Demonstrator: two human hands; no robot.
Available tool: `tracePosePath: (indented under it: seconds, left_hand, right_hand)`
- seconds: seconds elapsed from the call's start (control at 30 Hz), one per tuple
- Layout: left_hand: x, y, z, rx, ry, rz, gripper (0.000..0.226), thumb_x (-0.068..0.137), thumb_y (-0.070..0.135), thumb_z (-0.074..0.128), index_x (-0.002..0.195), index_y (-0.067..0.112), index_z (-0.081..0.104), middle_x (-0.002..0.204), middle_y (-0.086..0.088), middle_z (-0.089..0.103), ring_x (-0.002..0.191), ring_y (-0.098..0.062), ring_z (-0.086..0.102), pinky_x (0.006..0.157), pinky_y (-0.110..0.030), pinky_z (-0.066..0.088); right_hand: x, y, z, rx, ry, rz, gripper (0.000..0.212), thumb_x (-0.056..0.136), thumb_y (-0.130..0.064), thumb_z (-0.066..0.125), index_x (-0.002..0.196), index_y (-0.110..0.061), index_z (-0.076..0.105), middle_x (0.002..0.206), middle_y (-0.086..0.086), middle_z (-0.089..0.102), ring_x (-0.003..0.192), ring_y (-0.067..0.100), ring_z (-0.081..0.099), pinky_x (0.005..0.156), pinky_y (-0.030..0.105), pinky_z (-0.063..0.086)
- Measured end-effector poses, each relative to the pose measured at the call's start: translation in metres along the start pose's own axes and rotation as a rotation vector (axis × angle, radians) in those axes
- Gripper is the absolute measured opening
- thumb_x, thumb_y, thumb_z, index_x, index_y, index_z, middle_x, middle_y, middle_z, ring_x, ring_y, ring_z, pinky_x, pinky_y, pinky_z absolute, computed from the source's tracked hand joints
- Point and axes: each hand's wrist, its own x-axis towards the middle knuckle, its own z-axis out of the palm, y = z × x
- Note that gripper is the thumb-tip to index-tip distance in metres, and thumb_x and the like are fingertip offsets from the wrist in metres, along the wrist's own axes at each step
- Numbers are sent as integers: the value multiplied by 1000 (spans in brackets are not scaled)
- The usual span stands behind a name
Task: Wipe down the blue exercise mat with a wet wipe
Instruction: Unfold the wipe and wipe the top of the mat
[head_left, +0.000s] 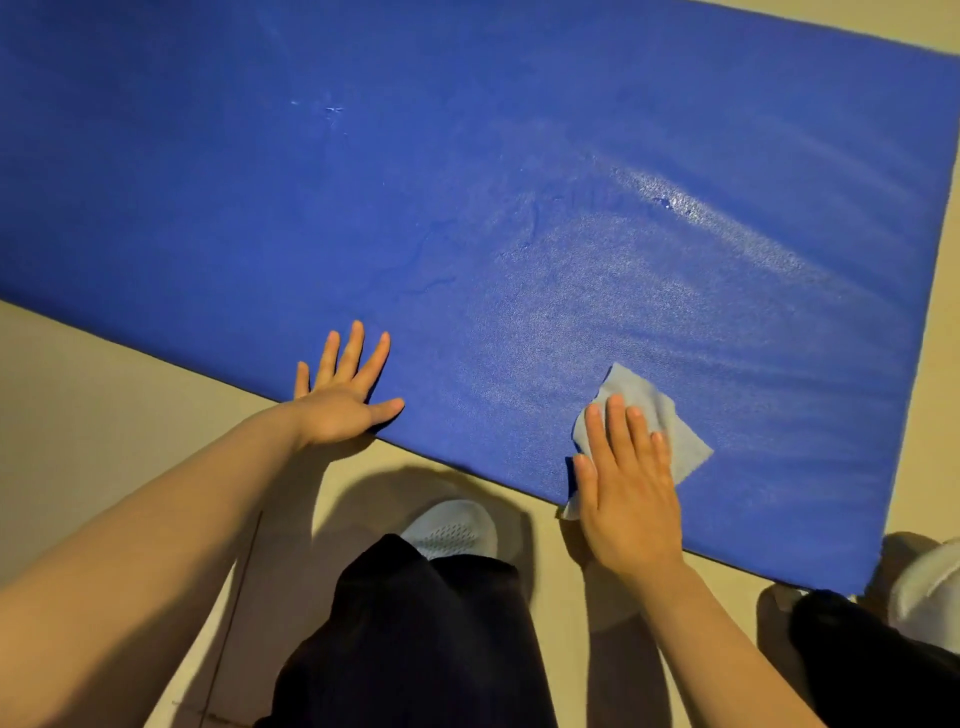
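The blue exercise mat (467, 182) lies flat on a beige floor and fills most of the view, running from upper left to lower right. A pale wet wipe (675, 431) lies on the mat near its front edge. My right hand (628, 483) presses flat on the wipe with straight fingers, covering its lower half. My left hand (345, 387) rests flat on the mat's front edge, fingers spread, to the left of the wipe. Shiny damp streaks show on the mat's right part above the wipe.
The beige floor (104, 405) borders the mat at the front and far right. My dark trousers (415, 639) and a white shoe (452, 530) sit just in front of the mat's edge; another white shoe (930, 592) is at the mat's right corner.
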Motion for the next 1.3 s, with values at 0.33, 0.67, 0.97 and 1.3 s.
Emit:
tracePosePath:
  seconds: [0.33,0.67,0.97,1.3]
  left_hand:
    - [-1,23,27,-159,228,-98,73,99,57,34,150,40,-14,156,12,-32,145,-16,-29,116,-51,-13]
    - [24,55,-5,-188,545,-125,67,100,50,37,153,39,-3,162,8,-17,148,-15,-18,115,-54,-13]
    - [98,83,-70,-188,334,-216,62,100,59,15,150,42,-18,157,8,-32,145,-17,-28,113,-62,-13]
    - [97,91,-80,-226,217,-304,86,79,83,17,147,45,-21,154,14,-36,144,-12,-29,114,-58,-12]
  right_hand:
    - [70,-61,9,-48,-145,-439,55,93,-38,30,133,-15,60,142,4,54,129,24,54,112,40,28]
    - [144,43,-34,-2,61,184,70,98,-43,12,150,1,28,157,25,23,144,43,21,117,51,13]
    - [170,-65,-9,-6,-58,-506,53,93,-36,35,137,-15,55,147,4,48,136,26,45,116,41,18]
    - [297,34,-56,-35,49,-203,66,97,-44,10,154,-14,24,161,5,19,149,28,18,117,38,-4]
